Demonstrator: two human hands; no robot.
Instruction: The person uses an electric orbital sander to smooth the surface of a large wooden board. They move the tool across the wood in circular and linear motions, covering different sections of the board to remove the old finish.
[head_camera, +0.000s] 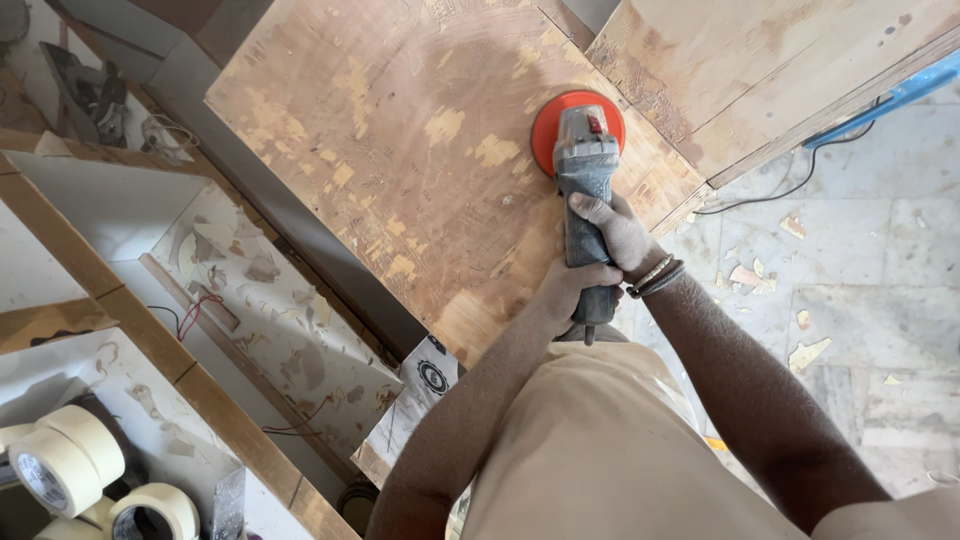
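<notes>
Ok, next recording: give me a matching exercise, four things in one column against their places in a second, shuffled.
Things:
1. grey handheld power sander with round orange disc
2. rolls of cream masking tape
3. blue bar
4. dark wrist bands

Places:
A. bottom left corner
B. right wrist
C. on the patchy brown plywood panel
D. upper right, over the floor

Pairs: 1-C, 2-A, 3-D, 4-B

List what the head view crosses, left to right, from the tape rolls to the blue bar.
Tape rolls → red wire → plywood panel → left hand → sander → right hand → bracelets → paper scraps → blue bar.
</notes>
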